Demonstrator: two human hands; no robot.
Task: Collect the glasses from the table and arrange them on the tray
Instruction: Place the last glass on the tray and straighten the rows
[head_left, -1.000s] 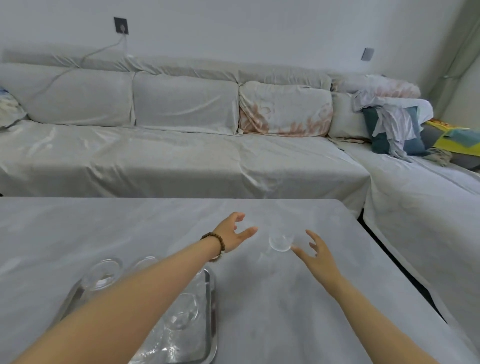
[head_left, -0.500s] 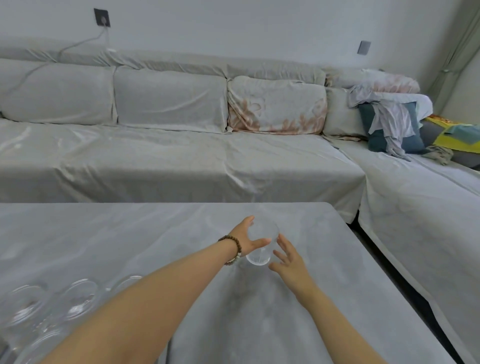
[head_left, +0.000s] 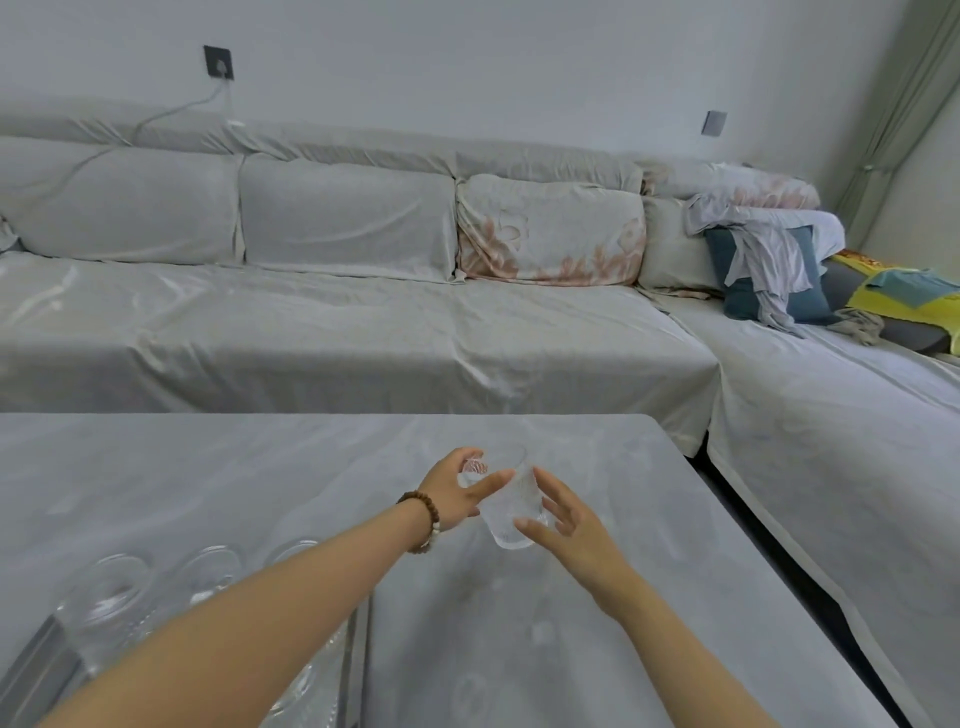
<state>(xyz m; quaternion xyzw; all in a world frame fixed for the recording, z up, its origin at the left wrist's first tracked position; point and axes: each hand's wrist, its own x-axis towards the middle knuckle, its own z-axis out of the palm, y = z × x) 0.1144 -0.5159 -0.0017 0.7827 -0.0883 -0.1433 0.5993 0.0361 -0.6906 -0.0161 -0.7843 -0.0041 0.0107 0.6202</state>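
Observation:
A clear ribbed glass (head_left: 506, 506) is tilted and lifted off the grey table (head_left: 597, 597), near its middle. My left hand (head_left: 457, 493), with a bead bracelet on the wrist, is wrapped around the glass's upper part. My right hand (head_left: 566, 525) is beside the glass with fingers spread, its fingertips at the lower side. A metal tray (head_left: 358, 649) at the lower left holds several clear glasses (head_left: 111, 592), partly hidden behind my left forearm.
A long sofa under a pale cover (head_left: 337, 332) runs behind the table and turns along the right. A blue cushion with clothes (head_left: 769, 270) lies at its far right. A dark gap (head_left: 779, 551) separates the table's right edge from the sofa.
Both hands closed in on the glass; my left hand took hold of it and raised and tilted it off the table. The view shifted so the tray sits further left.

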